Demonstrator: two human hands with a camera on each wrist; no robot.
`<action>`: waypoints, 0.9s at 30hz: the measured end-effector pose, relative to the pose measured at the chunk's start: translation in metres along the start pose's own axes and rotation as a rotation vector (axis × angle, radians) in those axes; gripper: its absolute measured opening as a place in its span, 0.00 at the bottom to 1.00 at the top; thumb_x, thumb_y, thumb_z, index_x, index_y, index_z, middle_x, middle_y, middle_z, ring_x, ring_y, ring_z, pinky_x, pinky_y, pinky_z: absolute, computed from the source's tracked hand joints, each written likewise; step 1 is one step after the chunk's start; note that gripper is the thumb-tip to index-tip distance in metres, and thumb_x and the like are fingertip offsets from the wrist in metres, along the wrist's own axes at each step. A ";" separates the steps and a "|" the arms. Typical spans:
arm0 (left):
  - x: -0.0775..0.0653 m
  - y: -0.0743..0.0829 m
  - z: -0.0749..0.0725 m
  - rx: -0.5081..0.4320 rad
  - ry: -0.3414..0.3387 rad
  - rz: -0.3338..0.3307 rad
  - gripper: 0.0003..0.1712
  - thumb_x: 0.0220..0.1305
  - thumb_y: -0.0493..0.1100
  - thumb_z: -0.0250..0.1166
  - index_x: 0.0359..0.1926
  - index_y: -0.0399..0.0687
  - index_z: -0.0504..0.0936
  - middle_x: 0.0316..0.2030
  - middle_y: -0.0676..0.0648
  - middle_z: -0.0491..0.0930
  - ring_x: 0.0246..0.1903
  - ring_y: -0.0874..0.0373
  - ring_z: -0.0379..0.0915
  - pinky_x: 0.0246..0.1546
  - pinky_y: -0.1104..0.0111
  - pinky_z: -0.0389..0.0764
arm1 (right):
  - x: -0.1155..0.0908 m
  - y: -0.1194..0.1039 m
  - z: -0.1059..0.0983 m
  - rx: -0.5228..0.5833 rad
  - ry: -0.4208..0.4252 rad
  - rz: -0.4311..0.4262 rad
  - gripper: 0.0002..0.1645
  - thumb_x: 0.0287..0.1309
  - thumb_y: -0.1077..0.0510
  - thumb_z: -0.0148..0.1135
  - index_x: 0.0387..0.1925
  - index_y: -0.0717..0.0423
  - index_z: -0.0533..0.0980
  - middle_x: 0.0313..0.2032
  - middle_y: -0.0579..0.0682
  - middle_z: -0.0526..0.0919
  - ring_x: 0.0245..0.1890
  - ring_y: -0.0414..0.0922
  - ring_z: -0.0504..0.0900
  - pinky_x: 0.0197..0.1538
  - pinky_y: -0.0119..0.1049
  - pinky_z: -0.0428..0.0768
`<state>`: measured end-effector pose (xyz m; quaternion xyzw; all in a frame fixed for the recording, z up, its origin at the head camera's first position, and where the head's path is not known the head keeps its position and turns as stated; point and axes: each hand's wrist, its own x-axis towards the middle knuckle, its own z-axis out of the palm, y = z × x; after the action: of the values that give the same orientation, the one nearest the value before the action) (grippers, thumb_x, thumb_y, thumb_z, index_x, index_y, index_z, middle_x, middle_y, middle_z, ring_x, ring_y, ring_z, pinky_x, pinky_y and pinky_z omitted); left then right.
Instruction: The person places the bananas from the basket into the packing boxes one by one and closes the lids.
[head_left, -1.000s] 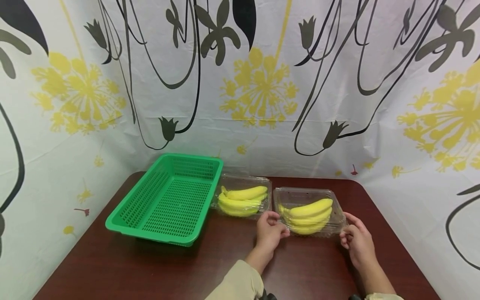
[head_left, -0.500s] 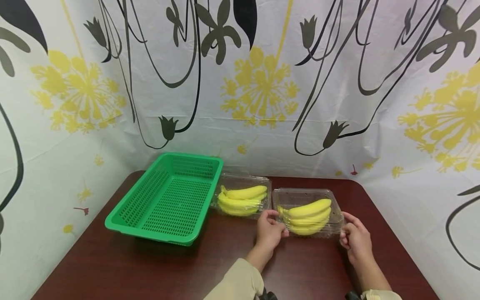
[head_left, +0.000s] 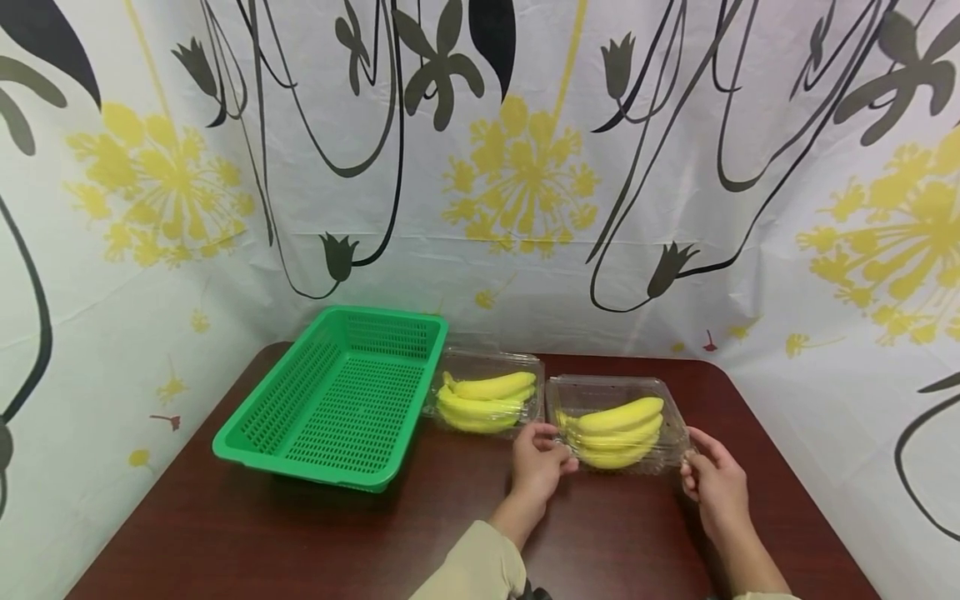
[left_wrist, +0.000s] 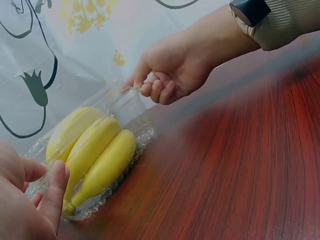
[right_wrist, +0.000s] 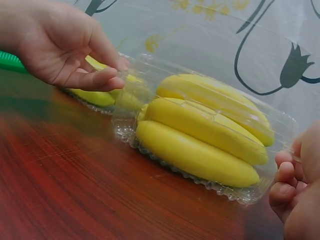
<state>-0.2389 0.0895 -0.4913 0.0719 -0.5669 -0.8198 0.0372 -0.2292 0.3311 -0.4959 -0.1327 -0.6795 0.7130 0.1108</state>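
A clear plastic clamshell box [head_left: 600, 390] with a bunch of yellow bananas [head_left: 618, 433] in it stands on the right of the table. Its near left corner is between the thumb and fingers of my left hand [head_left: 536, 467]. At the opposite near corner, my right hand [head_left: 720, 492] pinches the box edge with thumb and forefinger, its other fingers curled in. The right wrist view shows the bananas [right_wrist: 200, 135] under the transparent lid, which appears lowered over them. Whether the lid is latched, I cannot tell.
Left of this box is a second clear clamshell box [head_left: 487, 361] holding bananas [head_left: 483, 402]. A green plastic basket [head_left: 300, 473] with slotted walls stands further left. The dark red wooden table [head_left: 465, 508] meets a flower-patterned cloth [head_left: 480, 283] behind.
Both hands stay at the box's near corners with almost no movement. The view shifts very slightly; the boxes and basket keep their places.
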 end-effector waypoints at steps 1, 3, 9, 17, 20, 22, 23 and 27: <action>0.000 0.000 -0.001 -0.003 -0.006 0.007 0.19 0.48 0.18 0.62 0.43 0.30 0.75 0.26 0.44 0.71 0.19 0.54 0.80 0.24 0.63 0.83 | 0.000 0.000 0.000 0.000 0.006 0.000 0.19 0.69 0.65 0.47 0.59 0.51 0.69 0.22 0.44 0.75 0.17 0.35 0.69 0.18 0.28 0.67; -0.001 0.000 -0.002 -0.005 -0.018 0.020 0.18 0.49 0.19 0.63 0.43 0.29 0.75 0.27 0.44 0.70 0.20 0.54 0.80 0.24 0.63 0.83 | 0.000 0.000 0.001 0.002 0.012 -0.001 0.19 0.69 0.65 0.48 0.59 0.51 0.69 0.21 0.44 0.75 0.17 0.35 0.69 0.18 0.28 0.67; -0.001 0.001 -0.006 0.066 -0.042 0.042 0.16 0.52 0.22 0.65 0.44 0.31 0.76 0.30 0.44 0.71 0.19 0.56 0.78 0.23 0.64 0.83 | -0.001 0.001 0.000 -0.007 0.027 -0.007 0.18 0.70 0.62 0.49 0.59 0.51 0.70 0.21 0.44 0.74 0.17 0.35 0.70 0.17 0.28 0.69; -0.001 0.005 -0.012 0.209 -0.054 0.122 0.16 0.50 0.24 0.68 0.42 0.34 0.79 0.32 0.43 0.73 0.17 0.58 0.77 0.21 0.65 0.82 | -0.003 -0.001 -0.004 -0.055 0.085 -0.024 0.19 0.68 0.57 0.56 0.59 0.54 0.73 0.20 0.44 0.75 0.18 0.36 0.71 0.17 0.28 0.68; 0.001 0.006 -0.016 0.276 -0.054 0.160 0.16 0.50 0.25 0.70 0.41 0.35 0.79 0.33 0.44 0.74 0.18 0.60 0.75 0.20 0.66 0.81 | -0.004 -0.004 -0.006 -0.061 0.118 -0.048 0.20 0.67 0.59 0.58 0.58 0.56 0.74 0.19 0.44 0.74 0.16 0.36 0.69 0.16 0.27 0.66; 0.001 0.007 -0.019 0.328 -0.054 0.181 0.16 0.50 0.27 0.72 0.41 0.37 0.80 0.33 0.46 0.74 0.18 0.62 0.74 0.18 0.68 0.80 | -0.005 -0.007 -0.006 -0.066 0.134 -0.071 0.19 0.66 0.60 0.58 0.57 0.56 0.75 0.19 0.44 0.74 0.15 0.36 0.69 0.16 0.27 0.66; 0.002 0.009 -0.020 0.350 -0.058 0.191 0.17 0.50 0.28 0.72 0.42 0.37 0.80 0.34 0.46 0.74 0.18 0.62 0.73 0.18 0.68 0.80 | -0.006 -0.008 -0.006 -0.067 0.143 -0.082 0.18 0.66 0.60 0.58 0.56 0.55 0.76 0.19 0.44 0.74 0.15 0.36 0.68 0.16 0.27 0.65; 0.002 0.018 -0.028 0.418 -0.087 0.237 0.17 0.50 0.30 0.73 0.43 0.38 0.80 0.37 0.44 0.75 0.21 0.63 0.73 0.19 0.70 0.79 | -0.007 -0.013 -0.005 -0.094 0.180 -0.127 0.15 0.65 0.62 0.59 0.52 0.51 0.78 0.19 0.46 0.73 0.16 0.37 0.69 0.16 0.27 0.66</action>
<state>-0.2371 0.0572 -0.4840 -0.0243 -0.7299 -0.6768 0.0932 -0.2212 0.3339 -0.4829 -0.1580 -0.7064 0.6572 0.2101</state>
